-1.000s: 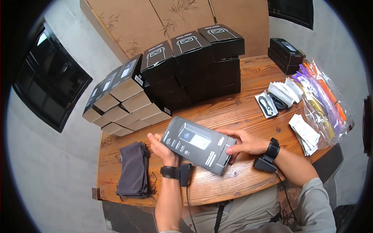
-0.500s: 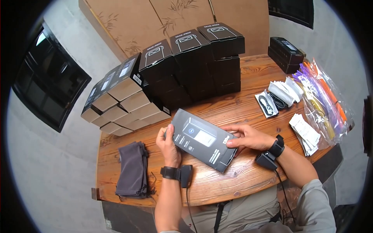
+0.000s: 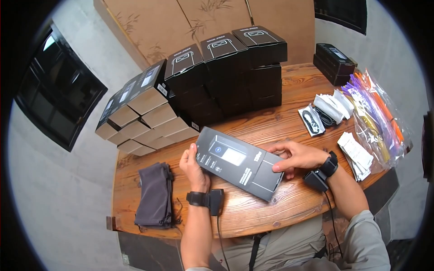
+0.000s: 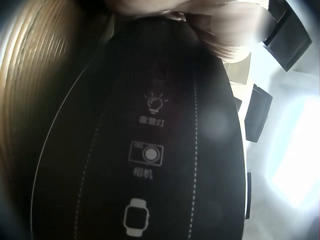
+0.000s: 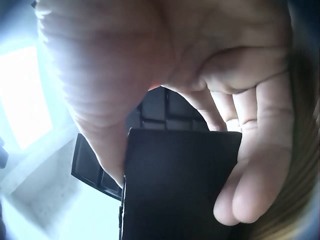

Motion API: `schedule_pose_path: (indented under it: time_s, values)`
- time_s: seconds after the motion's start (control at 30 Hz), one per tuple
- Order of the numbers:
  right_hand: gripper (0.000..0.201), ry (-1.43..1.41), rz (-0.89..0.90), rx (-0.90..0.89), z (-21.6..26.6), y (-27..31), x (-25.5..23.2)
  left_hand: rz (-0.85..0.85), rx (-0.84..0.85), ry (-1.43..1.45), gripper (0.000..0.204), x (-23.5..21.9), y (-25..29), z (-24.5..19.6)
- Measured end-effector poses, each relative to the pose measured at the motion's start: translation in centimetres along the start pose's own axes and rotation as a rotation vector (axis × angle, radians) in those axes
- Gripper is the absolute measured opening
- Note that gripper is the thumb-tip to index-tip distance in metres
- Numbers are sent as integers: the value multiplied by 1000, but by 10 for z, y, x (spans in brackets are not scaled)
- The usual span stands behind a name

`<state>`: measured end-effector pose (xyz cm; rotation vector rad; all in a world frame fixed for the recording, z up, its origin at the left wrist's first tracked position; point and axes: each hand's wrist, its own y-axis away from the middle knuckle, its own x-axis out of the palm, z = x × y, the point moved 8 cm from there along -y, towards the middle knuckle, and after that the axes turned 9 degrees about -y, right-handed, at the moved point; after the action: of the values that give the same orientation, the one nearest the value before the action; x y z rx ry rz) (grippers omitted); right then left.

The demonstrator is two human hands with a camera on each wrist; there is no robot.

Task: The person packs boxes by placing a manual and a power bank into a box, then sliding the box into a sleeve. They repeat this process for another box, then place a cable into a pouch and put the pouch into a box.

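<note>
A dark printed box (image 3: 239,162) is held tilted over the near middle of the wooden table, its picture side up. The left hand (image 3: 195,169) grips its left end, thumb on the edge. At the right end, the right hand (image 3: 300,158) holds it with the thumb on top and fingers beneath. White icons of a lamp, a camera and a watch show on one side of the box (image 4: 150,135) in the left wrist view. In the right wrist view, thumb and fingers of the right hand (image 5: 200,75) stand around the dark end of the box (image 5: 175,185).
Stacked boxes (image 3: 226,74) stand at the back; dark cloth pouches (image 3: 155,194) lie at the left. Along the right are bagged cables (image 3: 312,120), white paper slips (image 3: 356,155), a plastic bag of coloured strips (image 3: 377,117) and two small dark boxes (image 3: 333,65).
The left thumb has come onto the box's left edge. Box and right hand have moved slightly right, and the right thumb sits closer to the box's right end than half a second ago.
</note>
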<state>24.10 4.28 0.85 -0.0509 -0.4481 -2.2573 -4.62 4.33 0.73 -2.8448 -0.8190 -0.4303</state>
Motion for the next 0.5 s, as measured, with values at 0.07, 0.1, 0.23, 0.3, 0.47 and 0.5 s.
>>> schedule_pose_path:
  time_s: [0.07, 0.1, 0.23, 0.3, 0.47, 0.5]
  values:
    - [80, 59, 101, 37, 6, 7, 4, -2, -10, 0, 29, 0, 0, -1]
    - [81, 89, 149, 57, 7, 10, 7, 12, -11, -6, 29, -1, -1, 2]
    - [83, 93, 216, 61, -1, 12, 6, 35, -24, -6, 28, 1, -1, 4]
    - [82, 94, 236, -9, -7, 5, 3, 36, -25, 1, 28, 2, 0, 1]
    - [89, -32, 222, -130, 11, 1, 24, 75, -35, 18, 27, 3, -2, 4]
    - [90, -40, 210, -111, 9, 0, 23, 88, -34, 20, 27, 4, -2, 4]
